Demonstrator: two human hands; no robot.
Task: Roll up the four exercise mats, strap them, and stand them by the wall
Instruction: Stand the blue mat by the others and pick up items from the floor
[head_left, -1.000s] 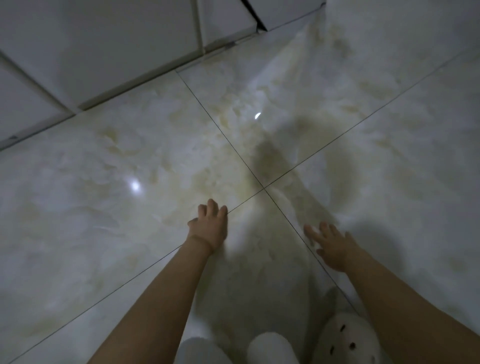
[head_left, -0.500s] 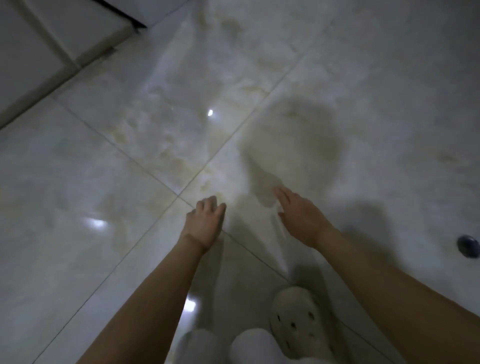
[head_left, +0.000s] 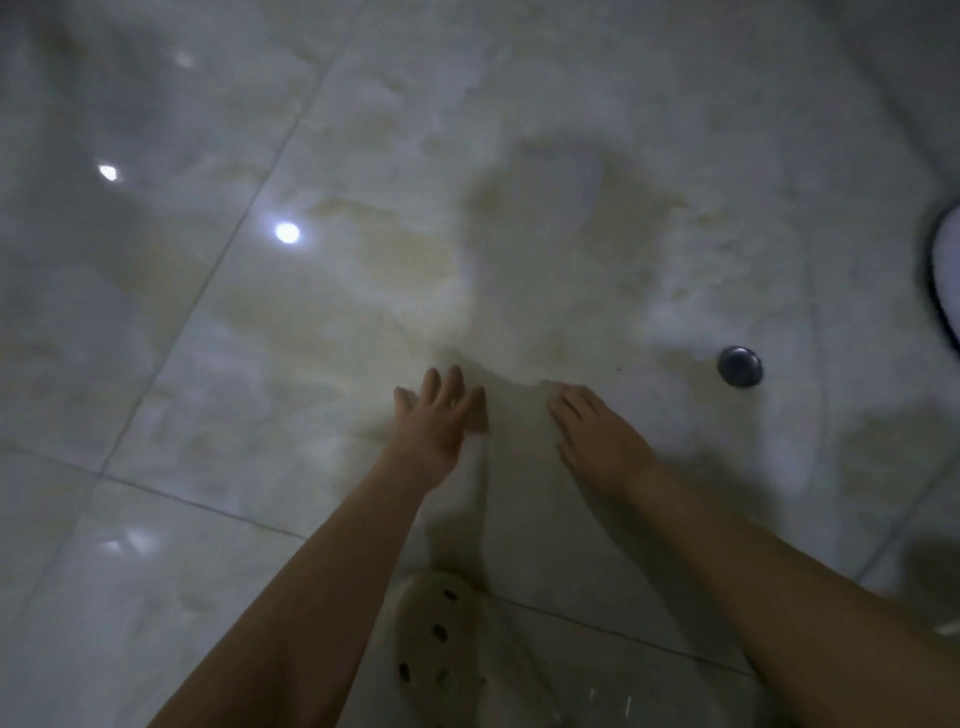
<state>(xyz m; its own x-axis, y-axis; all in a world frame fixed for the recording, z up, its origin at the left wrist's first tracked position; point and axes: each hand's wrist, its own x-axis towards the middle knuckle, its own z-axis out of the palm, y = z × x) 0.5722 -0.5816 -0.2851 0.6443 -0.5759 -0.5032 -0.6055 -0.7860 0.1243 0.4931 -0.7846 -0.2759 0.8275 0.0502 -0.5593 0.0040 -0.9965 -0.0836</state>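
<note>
No mats in frame, just tile floor (head_left: 208, 364). Left grip (head_left: 434, 421), right grip (head_left: 597, 436) at centre: fingers apart, empty. Mats likely light, floppy; take short edge, both corners.

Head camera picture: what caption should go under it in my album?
Left hand and right hand, both open, reach over glossy floor tiles near a pale clog.

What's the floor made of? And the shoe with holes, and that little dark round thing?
The floor looks like polished marble-patterned tile: glossy, mirroring lamps, with thin grout lines. The shoe seems moulded foam or rubber: matte, pale, with punched holes. The dark round thing may be metal, faintly shiny, but is too blurred to tell.
</note>
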